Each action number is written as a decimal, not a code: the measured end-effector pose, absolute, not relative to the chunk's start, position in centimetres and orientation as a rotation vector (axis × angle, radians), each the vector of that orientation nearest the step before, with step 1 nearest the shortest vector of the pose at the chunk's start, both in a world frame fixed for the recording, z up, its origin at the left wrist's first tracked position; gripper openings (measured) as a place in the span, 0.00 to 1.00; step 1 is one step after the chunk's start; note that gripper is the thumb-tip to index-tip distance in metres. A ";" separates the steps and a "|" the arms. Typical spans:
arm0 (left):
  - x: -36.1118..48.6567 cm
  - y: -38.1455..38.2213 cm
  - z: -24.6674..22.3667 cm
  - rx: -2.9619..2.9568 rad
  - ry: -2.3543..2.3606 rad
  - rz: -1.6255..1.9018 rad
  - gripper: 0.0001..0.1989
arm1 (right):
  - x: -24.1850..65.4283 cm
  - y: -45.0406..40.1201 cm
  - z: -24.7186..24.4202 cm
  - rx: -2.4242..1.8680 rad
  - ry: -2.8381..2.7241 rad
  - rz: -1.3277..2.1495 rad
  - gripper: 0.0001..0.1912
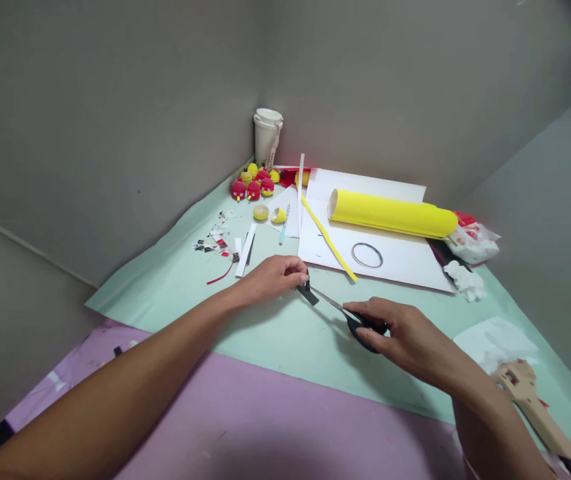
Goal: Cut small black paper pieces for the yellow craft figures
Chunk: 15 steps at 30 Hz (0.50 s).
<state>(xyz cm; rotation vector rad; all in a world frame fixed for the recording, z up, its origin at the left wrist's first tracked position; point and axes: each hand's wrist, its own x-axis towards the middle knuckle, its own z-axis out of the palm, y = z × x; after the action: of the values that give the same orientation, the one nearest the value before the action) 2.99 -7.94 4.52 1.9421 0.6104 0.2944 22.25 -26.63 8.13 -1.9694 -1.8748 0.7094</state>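
Saw a small black strip [310, 297] near the middle of the scene, over the pale green sheet [275, 343], just before the near left corner of a white board [395, 275]. Found it pinched between thumb and fingertips of the left hand [278, 275], with the lower end sticking out free. Could not tell contact between strip and sheet. Saw the right hand [400, 327] closed around black-handled scissors [352, 323], with thumb and fingers bent at the loops and the blades pointing toward the strip and the left fingertips. Could not tell for sure any touching of blade and strip. Beyond the left hand, observed a white strip [246, 251] lying partly over a dark strip [250, 250], then small scraps [221, 243] in white, black and red, and one thin red strip [221, 276] with a curve. Farther back, noticed two small yellow shells [260, 213] beside a light blue pen [284, 225], and behind these a group of small red and yellow figures [252, 191] near a white cup [266, 139]. To the right of them, saw a long yellow strip [330, 241] crossing the edge of the board, and on the board also a ring [371, 267] and a big yellow roll [390, 215]. Farther to the right, noticed a plastic packet [472, 241], crumpled tissue [465, 281] and, beside the right forearm [495, 427], a beige glue gun [528, 397]. Along the near sheet edge, saw a purple surface [275, 413].
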 end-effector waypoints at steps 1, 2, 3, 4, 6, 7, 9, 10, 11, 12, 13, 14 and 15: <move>3.0 -7.9 4.5 1.940 0.608 0.299 0.08 | 22.3 -26.6 8.1 -1.972 -1.878 0.699 0.21; 3.0 -7.9 4.5 1.936 0.606 0.304 0.08 | 22.3 -26.6 8.1 -1.972 -1.881 0.688 0.21; 3.0 -7.9 4.5 1.928 0.606 0.309 0.08 | 22.3 -26.6 8.1 -1.969 -1.885 0.678 0.21; 3.0 -7.9 4.4 1.914 0.606 0.310 0.08 | 22.3 -26.7 8.1 -1.963 -1.890 0.672 0.21; 2.9 -7.8 4.3 1.872 0.601 0.313 0.09 | 22.3 -26.7 8.1 -1.956 -1.891 0.661 0.21; 2.9 -7.7 4.2 1.846 0.592 0.315 0.09 | 22.3 -26.7 8.1 -1.959 -1.887 0.653 0.21; 2.9 -7.6 4.0 1.790 0.566 0.330 0.09 | 22.3 -26.7 8.1 -1.972 -1.877 0.633 0.20; 2.9 -7.5 3.9 1.764 0.551 0.341 0.09 | 22.2 -26.7 8.1 -1.981 -1.871 0.624 0.20; 2.9 -7.5 3.9 1.738 0.536 0.352 0.09 | 22.2 -26.7 8.2 -1.990 -1.864 0.617 0.20; 2.9 -7.5 3.9 1.714 0.522 0.361 0.09 | 22.2 -26.7 8.2 -1.996 -1.858 0.611 0.20; 3.0 -7.5 3.9 1.692 0.512 0.369 0.10 | 22.1 -26.7 8.2 -1.998 -1.853 0.604 0.20; 3.0 -7.5 3.9 1.673 0.505 0.375 0.10 | 22.1 -26.7 8.3 -1.998 -1.850 0.597 0.20; 3.0 -7.5 3.9 1.656 0.504 0.381 0.10 | 22.0 -26.7 8.3 -1.996 -1.848 0.586 0.20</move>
<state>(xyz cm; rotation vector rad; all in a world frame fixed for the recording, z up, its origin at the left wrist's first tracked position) 2.99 -7.53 3.94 1.6562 0.5035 0.3808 22.05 -26.73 8.28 -1.9956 -1.8483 0.5858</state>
